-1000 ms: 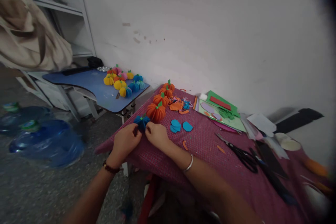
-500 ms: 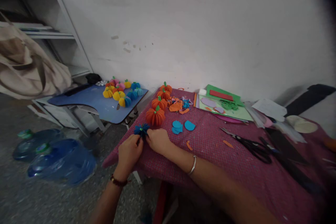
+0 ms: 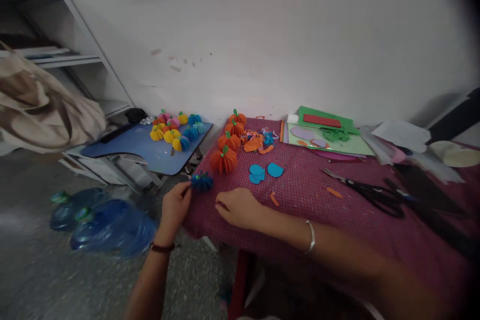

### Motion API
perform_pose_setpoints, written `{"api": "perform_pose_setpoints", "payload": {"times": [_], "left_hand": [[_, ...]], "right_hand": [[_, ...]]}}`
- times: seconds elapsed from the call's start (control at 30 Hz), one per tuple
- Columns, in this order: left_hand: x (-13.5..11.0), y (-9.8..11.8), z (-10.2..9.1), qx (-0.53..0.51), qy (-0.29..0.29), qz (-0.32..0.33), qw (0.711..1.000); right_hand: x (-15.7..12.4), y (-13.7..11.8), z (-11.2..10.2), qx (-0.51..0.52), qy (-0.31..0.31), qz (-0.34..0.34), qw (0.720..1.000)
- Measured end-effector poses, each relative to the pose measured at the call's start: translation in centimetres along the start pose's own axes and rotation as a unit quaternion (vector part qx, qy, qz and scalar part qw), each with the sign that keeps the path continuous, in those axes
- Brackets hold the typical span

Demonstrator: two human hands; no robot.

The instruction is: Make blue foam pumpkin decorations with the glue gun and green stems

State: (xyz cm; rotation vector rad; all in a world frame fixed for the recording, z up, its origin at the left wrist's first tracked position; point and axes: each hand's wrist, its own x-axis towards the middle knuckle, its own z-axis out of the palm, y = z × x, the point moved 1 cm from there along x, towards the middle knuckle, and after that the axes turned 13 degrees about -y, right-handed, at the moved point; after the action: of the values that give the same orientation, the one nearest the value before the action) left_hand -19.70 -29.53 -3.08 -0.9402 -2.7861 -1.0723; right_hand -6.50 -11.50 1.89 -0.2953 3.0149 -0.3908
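A blue folded-paper pumpkin point(image 3: 202, 181) with a bit of green at its centre rests near the left edge of the cloth-covered table. My left hand point(image 3: 175, 210) pinches its left side between thumb and fingers. To the right of it, apart from the pumpkin, my right hand point(image 3: 238, 207) hovers low over the cloth with its fingers curled in; nothing shows in them. Just behind stands an orange paper pumpkin point(image 3: 224, 161) with a green stem, first of a row of similar ones. Flat blue paper cutouts point(image 3: 256, 174) lie beyond my right hand.
Black-handled scissors point(image 3: 375, 197) lie on the right of the red checked cloth point(image 3: 300, 200). Paper scraps point(image 3: 257, 141) and coloured sheets point(image 3: 337, 146) are at the back. A blue table point(image 3: 131, 147) on the left holds several small paper pumpkins. Water bottles point(image 3: 112, 227) lie on the floor.
My right hand has let go of the blue pumpkin and drawn away to the right. My left hand stays at its left side. The view has shifted slightly.
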Motion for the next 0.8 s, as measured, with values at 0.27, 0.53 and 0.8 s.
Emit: {"api": "perform_pose_setpoints", "payload": {"times": [0.27, 0.53, 0.8], "left_hand": [[1.4, -2.2, -1.6, -0.064, -0.023, -0.015, 0.998], [1.2, -2.1, -1.2, -0.065, -0.005, -0.04, 0.997], [-1.5, -0.6, -2.2, -0.019, 0.18, -0.046, 0.982]], "right_hand": [[-7.2, 4.6, -0.9, 0.101, 0.009, -0.027, 0.994], [-12.8, 8.8, -0.7, 0.147, 0.041, 0.05, 0.987], [-15.6, 11.1, 0.0, 0.158, 0.072, 0.078, 0.982]]}}
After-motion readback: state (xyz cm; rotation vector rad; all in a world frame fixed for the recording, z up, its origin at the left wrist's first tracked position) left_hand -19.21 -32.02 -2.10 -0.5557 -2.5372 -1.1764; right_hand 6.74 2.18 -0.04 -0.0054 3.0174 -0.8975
